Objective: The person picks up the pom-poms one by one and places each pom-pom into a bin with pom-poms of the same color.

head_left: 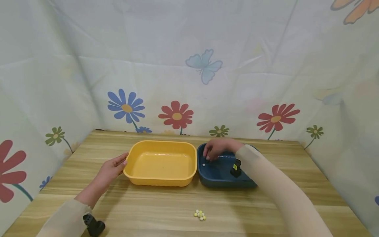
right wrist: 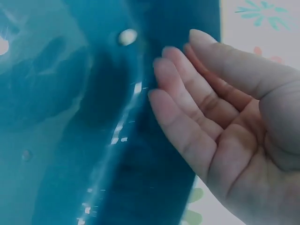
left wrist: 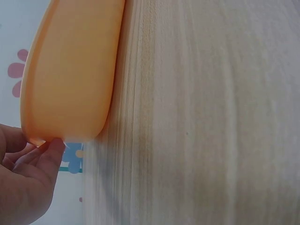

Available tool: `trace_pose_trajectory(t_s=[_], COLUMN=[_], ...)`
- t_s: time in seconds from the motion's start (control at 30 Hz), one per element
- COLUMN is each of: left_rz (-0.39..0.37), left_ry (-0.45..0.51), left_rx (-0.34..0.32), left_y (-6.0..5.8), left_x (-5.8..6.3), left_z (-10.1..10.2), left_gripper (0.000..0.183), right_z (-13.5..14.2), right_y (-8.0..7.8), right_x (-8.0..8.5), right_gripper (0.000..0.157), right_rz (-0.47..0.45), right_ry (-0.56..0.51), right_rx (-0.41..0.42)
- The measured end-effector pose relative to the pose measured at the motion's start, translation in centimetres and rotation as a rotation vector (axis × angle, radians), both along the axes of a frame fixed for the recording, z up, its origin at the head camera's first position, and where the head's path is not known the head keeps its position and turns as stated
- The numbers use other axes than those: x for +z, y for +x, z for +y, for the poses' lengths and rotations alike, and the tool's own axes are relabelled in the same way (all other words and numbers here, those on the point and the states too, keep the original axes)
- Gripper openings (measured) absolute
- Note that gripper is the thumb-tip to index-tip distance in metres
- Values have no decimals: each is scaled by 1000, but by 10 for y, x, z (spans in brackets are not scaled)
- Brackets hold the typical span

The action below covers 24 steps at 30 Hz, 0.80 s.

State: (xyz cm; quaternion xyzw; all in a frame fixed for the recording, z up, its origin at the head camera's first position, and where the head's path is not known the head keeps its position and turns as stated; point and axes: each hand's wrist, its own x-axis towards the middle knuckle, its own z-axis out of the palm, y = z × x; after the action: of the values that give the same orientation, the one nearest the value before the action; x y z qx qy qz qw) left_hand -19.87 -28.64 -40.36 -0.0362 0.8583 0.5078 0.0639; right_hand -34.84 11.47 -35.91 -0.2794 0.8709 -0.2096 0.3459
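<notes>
My right hand (head_left: 217, 148) hovers inside the dark blue basin (head_left: 226, 183). In the right wrist view its loosely bent fingers (right wrist: 164, 108) have nothing between them. A small white bead (right wrist: 127, 36) lies just off those fingertips, over the blue basin; whether it rests or falls I cannot tell. Another pale spot is cut off by that view's left edge. On the yellow basin (head_left: 160, 182), my left hand (head_left: 111, 171) touches the left end with its fingertips. The left wrist view has those fingers against the outer wall near the rim.
A little cluster of white and yellow beads (head_left: 200, 215) sits on the wooden table (head_left: 160, 210) in front of the basins. The two basins stand side by side, nearly touching. Behind them hangs a flower-printed cloth (head_left: 148, 65). Each wrist wears a black camera.
</notes>
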Motion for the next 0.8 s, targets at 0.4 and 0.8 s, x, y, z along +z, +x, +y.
trace_pose_trajectory(t_s=[0.4,0.8], left_rz=[8,-3], left_ry=[-11,-11], left_rx=[-10,-9], left_y=[0,0], left_x=[-1,-1], left_z=[0,1], left_gripper=[53,54], right_z=[25,37], right_y=[59,118], right_x=[20,9], right_gripper=[20,20], right_rz=[145,78], right_ry=[-310,-433], right_rx=[-43,-108])
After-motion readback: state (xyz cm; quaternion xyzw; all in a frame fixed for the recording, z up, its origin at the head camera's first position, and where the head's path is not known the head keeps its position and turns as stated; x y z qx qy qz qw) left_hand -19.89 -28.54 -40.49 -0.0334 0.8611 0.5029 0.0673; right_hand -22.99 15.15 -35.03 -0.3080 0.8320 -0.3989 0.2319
